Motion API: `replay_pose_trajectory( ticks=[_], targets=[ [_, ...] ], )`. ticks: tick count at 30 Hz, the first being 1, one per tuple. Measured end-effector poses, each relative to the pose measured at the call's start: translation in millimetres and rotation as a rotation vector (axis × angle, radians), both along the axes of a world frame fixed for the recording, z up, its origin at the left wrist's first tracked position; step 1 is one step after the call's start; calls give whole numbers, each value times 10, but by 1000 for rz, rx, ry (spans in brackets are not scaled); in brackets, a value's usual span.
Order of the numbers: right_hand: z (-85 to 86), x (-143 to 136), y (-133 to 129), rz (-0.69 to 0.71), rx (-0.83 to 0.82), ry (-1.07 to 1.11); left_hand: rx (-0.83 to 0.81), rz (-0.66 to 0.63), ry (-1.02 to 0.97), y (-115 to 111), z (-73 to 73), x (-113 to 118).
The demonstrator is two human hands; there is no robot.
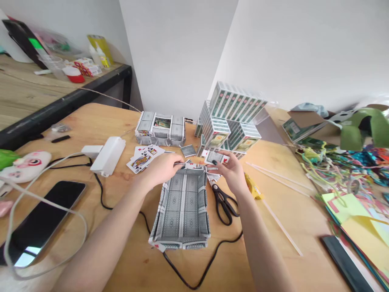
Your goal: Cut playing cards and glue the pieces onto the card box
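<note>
An open box built of playing cards (182, 202), grey card backs facing inward, lies in front of me. At its far end, my left hand (167, 167) has its fingertips pinched at the far left corner, on the card wall's edge as far as I can see. Above the far right corner, my right hand (229, 170) grips a playing card (216, 157) between thumb and fingers, its grey back showing. Black-handled scissors (224, 202) rest just below that hand. Loose playing cards (144, 158), a queen among them, lie left of my left hand.
Behind stands a second card-built box (160, 129). Stacked card packs (227, 117) rise at the back right. A yellow hot glue gun (253, 187) lies by my right wrist, with clear glue sticks (281, 227) nearby. A white power adapter (108, 156), cables and a phone (45, 221) occupy the left.
</note>
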State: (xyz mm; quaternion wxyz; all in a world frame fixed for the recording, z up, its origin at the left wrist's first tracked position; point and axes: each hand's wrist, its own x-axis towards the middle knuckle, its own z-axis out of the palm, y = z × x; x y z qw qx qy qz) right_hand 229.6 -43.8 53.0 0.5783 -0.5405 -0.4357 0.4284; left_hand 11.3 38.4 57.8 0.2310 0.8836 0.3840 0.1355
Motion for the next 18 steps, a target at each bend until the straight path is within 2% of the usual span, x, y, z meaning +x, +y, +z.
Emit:
replay_pose_trajectory(
  ticks=[4,7,9,11,15,16,18],
  targets=[
    [-173,188,58,-204,-47,-302,15,-18,-2,7,-7,-3],
    [-320,313,91,-269,-137,-572,11,-20,-8,5,-9,-8],
    [-377,338,97,-260,-169,-664,5,-19,-16,2,-7,-11],
    [-384,325,89,-277,-167,-732,-3,-19,-27,-2,-2,-12],
    [-297,274,49,-447,-74,-963,-11,-19,-44,-8,13,-6],
    [-273,267,40,-445,-64,-1014,-10,-20,-47,-9,16,-4],
    [-243,260,36,-303,-90,-1080,-6,-21,-52,-11,19,-2]
  ],
)
